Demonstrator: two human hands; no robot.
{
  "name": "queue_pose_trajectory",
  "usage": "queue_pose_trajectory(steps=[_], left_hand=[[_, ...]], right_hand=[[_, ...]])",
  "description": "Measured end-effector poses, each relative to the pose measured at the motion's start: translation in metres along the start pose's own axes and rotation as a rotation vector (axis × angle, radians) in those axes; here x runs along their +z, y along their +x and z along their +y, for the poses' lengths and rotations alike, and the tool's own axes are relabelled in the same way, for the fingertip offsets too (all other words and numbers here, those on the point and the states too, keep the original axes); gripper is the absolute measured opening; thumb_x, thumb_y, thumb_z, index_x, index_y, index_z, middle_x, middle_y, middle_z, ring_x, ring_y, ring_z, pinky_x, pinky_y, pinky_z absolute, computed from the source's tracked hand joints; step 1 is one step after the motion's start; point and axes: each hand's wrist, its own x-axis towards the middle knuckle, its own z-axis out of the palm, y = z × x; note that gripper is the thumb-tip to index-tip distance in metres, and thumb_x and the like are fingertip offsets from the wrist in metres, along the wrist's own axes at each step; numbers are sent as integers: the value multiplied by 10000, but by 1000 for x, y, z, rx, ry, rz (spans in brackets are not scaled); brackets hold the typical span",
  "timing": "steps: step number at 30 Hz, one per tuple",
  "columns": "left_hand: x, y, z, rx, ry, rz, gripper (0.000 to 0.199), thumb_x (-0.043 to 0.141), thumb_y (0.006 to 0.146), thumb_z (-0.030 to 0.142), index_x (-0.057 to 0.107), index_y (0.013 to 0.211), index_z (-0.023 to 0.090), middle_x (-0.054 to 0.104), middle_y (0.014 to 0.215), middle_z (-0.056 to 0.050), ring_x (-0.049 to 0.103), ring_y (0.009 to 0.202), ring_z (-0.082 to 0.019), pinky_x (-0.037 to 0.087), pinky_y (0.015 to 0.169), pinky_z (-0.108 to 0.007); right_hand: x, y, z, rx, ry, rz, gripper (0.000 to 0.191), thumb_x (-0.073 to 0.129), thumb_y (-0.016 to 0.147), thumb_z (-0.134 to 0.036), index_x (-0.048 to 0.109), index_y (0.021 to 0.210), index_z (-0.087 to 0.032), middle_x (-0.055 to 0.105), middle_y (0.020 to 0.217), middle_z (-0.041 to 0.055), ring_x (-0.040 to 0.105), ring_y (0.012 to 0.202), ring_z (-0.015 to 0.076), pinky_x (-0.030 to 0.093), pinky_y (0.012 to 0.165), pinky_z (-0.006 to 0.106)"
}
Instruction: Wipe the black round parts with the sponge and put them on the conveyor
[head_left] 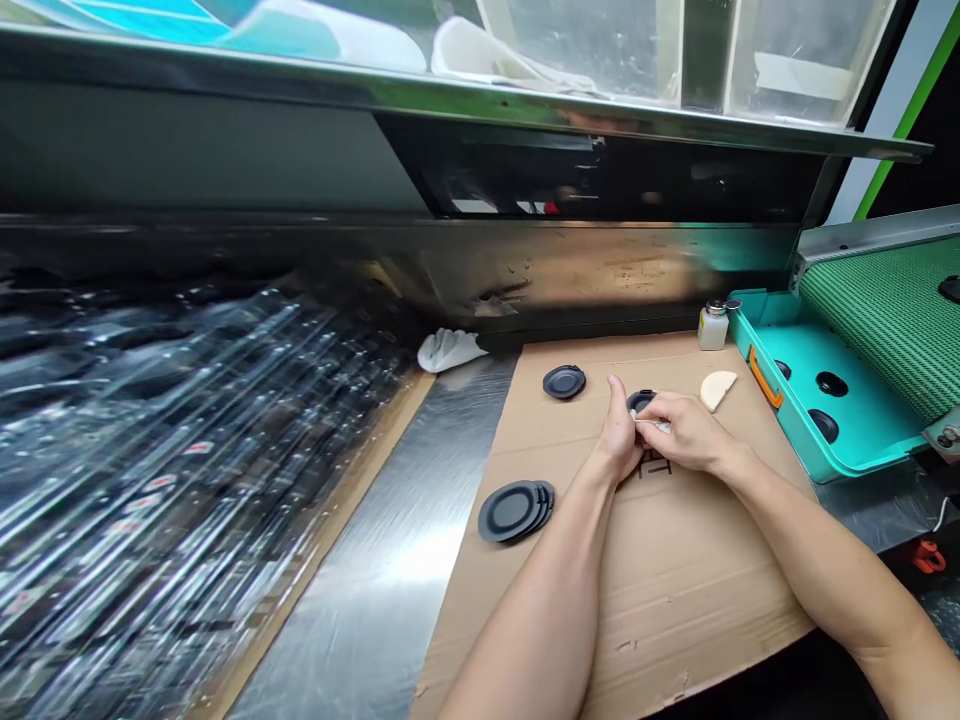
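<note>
My left hand is closed with its thumb sticking up, at the edge of a black round plastic cover that shows just beyond my fingers. My right hand pinches a small white cloth against the cover; fingers hide most of both. Left of the hands, a few overlapping black covers lie on a brown cardboard sheet. Closer to me is another fanned stack of black covers. A cream half-round pad rests right of my right hand.
A small white bottle with a metal top stands by a teal tray holding several black parts. Behind the tray runs a green conveyor belt. Clear plastic-wrapped goods fill the left side. A crumpled white glove lies near the back ledge.
</note>
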Motion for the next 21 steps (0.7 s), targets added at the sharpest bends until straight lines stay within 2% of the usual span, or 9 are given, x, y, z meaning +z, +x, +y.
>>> queue_pose_trajectory(steps=[4,7,8,12,13,17,21], left_hand=[[1,0,-2,44,59,-19,733,386,801,872,458,572,179,428,461,25,366,350,-64,235,328,-179],[0,0,-4,65,103,-4,707,391,832,840,519,636,173,445,460,23,364,340,-74,238,320,-187],[0,1,-5,67,114,-6,702,390,839,832,535,658,170,461,465,16,374,344,-78,237,321,-188],[-2,3,-9,87,210,21,696,397,844,822,559,683,164,488,472,-3,400,364,-86,218,329,-181],[-2,3,-10,103,251,37,693,406,841,822,560,682,166,484,466,0,401,364,-87,221,330,-182],[-4,1,-15,172,397,60,675,432,836,816,553,661,175,462,449,15,381,350,-86,247,330,-196],[-3,-2,-13,189,431,64,673,417,866,783,566,650,164,457,432,16,351,332,-75,244,326,-195]], right_hand=[[-8,-1,0,150,-164,42,124,587,913,-158,700,865,-181,655,888,48,603,817,168,417,742,262],[-17,-1,3,94,-121,-63,117,615,878,-142,696,806,-188,663,827,24,599,779,157,406,720,251],[-20,-1,4,79,-98,-60,126,617,877,-141,695,792,-190,662,802,15,598,767,152,403,716,247],[-24,1,12,102,-135,136,130,582,944,-198,708,921,-182,674,891,40,610,843,162,415,775,254],[-23,1,13,102,-155,149,133,574,956,-212,704,953,-181,673,924,48,612,870,165,418,792,255],[-16,0,13,147,-279,67,146,547,971,-234,680,998,-179,665,993,69,613,896,183,424,789,266],[-17,-1,15,219,-348,39,152,541,951,-215,686,964,-170,680,961,76,620,866,195,418,773,282]])
